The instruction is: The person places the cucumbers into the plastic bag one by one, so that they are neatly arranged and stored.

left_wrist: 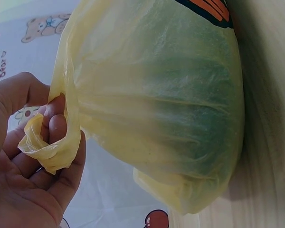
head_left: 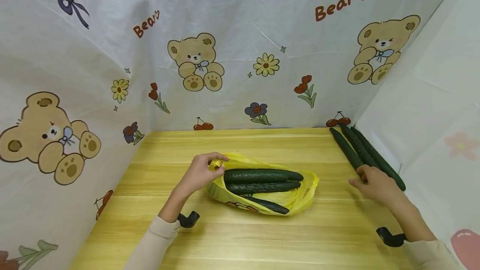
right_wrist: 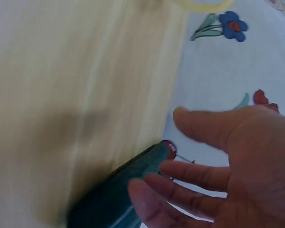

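Observation:
A yellow plastic bag [head_left: 309,197] lies on its side on the wooden table, its mouth spread wide. Three dark green cucumbers [head_left: 262,175] are inside it. At the bag's left end, my left hand [head_left: 201,173] holds the rim. The left wrist view shows a handle loop [left_wrist: 52,152] of the bag caught among the curled fingers. Over at the right, my right hand [head_left: 380,184] hovers over another three cucumbers [head_left: 360,147] lying side by side. In the right wrist view, its thumb and fingers [right_wrist: 199,126] are spread apart, close over the nearest cucumber [right_wrist: 118,190] and gripping nothing.
Light wooden boards form the tabletop [head_left: 240,241]. A white cloth printed with bears [head_left: 232,20] hangs behind and along the left. On the right, a white sheet [head_left: 423,107] rises beside the loose cucumbers. Black camera mounts [head_left: 188,219] sit at both wrists.

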Motion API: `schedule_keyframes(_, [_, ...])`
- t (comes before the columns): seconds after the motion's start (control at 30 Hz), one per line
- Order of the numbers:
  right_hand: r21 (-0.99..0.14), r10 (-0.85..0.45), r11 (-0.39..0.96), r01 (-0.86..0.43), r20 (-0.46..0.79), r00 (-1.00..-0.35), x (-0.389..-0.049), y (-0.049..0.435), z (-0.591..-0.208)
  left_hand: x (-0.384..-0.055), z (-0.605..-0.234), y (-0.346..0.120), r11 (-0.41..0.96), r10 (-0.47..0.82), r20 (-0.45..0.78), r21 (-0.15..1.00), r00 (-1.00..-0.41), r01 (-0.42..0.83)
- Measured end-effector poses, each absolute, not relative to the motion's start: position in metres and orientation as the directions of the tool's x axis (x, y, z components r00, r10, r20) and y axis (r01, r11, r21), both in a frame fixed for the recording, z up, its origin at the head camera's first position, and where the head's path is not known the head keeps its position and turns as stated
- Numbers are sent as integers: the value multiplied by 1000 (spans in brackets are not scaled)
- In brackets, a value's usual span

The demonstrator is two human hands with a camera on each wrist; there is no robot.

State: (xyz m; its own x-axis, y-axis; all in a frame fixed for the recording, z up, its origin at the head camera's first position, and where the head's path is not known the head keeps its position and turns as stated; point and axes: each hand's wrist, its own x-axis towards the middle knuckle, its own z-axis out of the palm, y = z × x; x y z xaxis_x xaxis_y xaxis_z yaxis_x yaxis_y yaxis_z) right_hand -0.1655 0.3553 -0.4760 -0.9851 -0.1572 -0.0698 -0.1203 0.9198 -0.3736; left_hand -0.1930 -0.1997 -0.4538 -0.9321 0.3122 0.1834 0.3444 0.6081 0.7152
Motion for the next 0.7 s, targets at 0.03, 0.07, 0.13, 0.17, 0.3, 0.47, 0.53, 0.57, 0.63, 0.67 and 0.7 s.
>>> schedule_keyframes(0.03, [-352,-143,930,-111,-67,-987,-164,358,-479,-193,-454,-200,608,312,181,716,-933,343])
schedule_keyframes(0.07, [-329,-127,939,-99,-65,-990,-163,361,-482,-193,-454,-200,609,310,181,716,-933,341])
schedule_keyframes(0.13, [-291,-99,953,-79,-55,-994,-160,366,-488,-193,-454,-200,608,308,182,717,-934,340])
schedule_keyframes(0.17, [-281,-88,957,-72,-47,-995,-159,368,-490,-193,-454,-200,608,307,182,717,-934,340])
schedule_keyframes(0.3, [-254,-59,966,-55,-10,-998,-155,373,-498,-193,-453,-200,610,302,183,717,-936,337])
schedule_keyframes(0.47, [-220,-24,975,-33,41,-999,-153,377,-505,-193,-455,-200,608,303,180,720,-936,335])
schedule_keyframes(0.53, [-214,-13,977,-24,51,-999,-154,379,-507,-192,-455,-200,604,306,176,723,-936,334])
schedule_keyframes(0.57, [-215,-8,976,-18,46,-999,-154,380,-508,-192,-455,-200,602,308,175,726,-935,333])
schedule_keyframes(0.63, [-221,2,975,-6,36,-999,-155,382,-510,-192,-455,-200,599,307,172,729,-936,331])
schedule_keyframes(0.67, [-227,8,974,2,29,-1000,-156,383,-511,-192,-455,-200,598,309,171,730,-936,331])
schedule_keyframes(0.7, [-229,14,973,9,19,-1000,-157,383,-512,-192,-455,-200,597,311,170,731,-935,331])
